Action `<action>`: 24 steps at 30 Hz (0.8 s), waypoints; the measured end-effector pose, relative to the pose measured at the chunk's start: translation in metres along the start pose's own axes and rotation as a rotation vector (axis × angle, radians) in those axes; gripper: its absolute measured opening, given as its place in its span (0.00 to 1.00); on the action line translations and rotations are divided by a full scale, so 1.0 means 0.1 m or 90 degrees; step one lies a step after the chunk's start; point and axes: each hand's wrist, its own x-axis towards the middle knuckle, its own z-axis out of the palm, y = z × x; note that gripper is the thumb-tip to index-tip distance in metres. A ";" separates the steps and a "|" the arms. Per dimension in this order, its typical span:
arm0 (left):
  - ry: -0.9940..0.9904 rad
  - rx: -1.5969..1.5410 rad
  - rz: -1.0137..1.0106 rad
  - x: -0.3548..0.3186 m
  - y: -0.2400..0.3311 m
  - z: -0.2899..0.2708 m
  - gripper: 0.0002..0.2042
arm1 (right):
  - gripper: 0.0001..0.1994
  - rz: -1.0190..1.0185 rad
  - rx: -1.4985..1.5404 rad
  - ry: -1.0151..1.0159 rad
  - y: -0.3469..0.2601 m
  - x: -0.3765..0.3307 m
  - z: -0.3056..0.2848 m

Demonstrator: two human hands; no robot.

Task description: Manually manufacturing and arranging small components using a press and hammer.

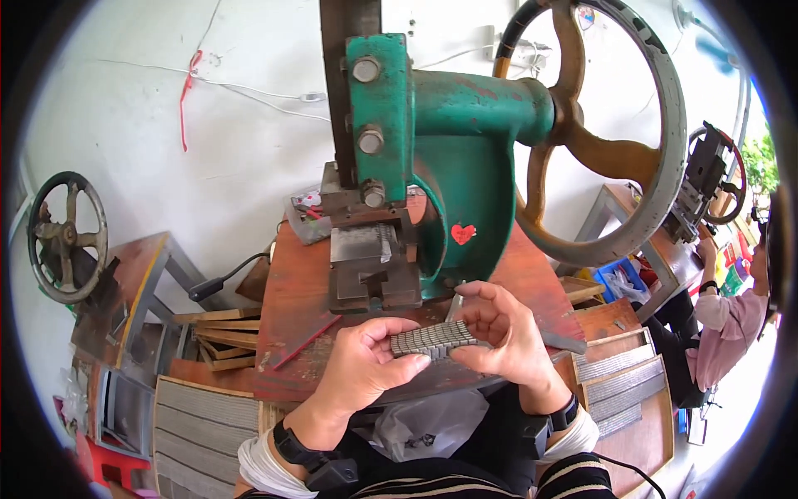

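Between my two hands is a flat block of small grey metal pieces (432, 338), lined up in tight rows, above the front of the worn red-brown table (291, 303). My left hand (370, 358) grips its left end, thumb along the near side and fingers behind. My right hand (499, 337) is closed loosely about the right end, its thumb at the near corner and its other fingers curled above. Just beyond my hands stands a green hand press (465, 183) with a steel die (374, 279) under its ram.
The press's large handwheel (673, 125) rises at the right. Wooden trays with rows of metal pieces stand left (208, 432) and right (623, 387). A clear plastic bag (428, 424) lies at my lap. Another person (723, 333) sits at a press far right.
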 end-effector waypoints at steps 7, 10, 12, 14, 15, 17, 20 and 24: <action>-0.009 -0.019 0.000 -0.04 0.00 -0.03 0.21 | 0.37 0.016 0.007 -0.009 0.00 0.00 0.03; -0.012 -0.022 0.004 -0.04 -0.02 -0.02 0.21 | 0.38 0.024 -0.001 -0.020 -0.01 0.00 0.02; -0.013 -0.023 0.005 -0.04 -0.04 -0.04 0.21 | 0.38 0.026 -0.002 -0.022 0.00 0.00 0.03; -0.015 -0.016 0.004 -0.04 -0.05 -0.05 0.22 | 0.38 0.027 -0.002 -0.020 0.01 0.00 0.03; -0.013 -0.016 0.005 -0.04 -0.04 -0.05 0.22 | 0.38 0.026 -0.002 -0.022 0.02 0.00 0.03; -0.006 0.004 -0.009 -0.05 -0.02 -0.05 0.22 | 0.38 0.026 -0.005 -0.025 0.02 0.01 0.04; -0.002 0.010 0.005 -0.09 -0.03 -0.09 0.22 | 0.38 0.027 -0.028 -0.030 0.03 0.03 0.08; -0.005 -0.006 0.016 -0.05 -0.10 -0.08 0.22 | 0.38 0.023 -0.007 -0.018 0.05 0.00 0.07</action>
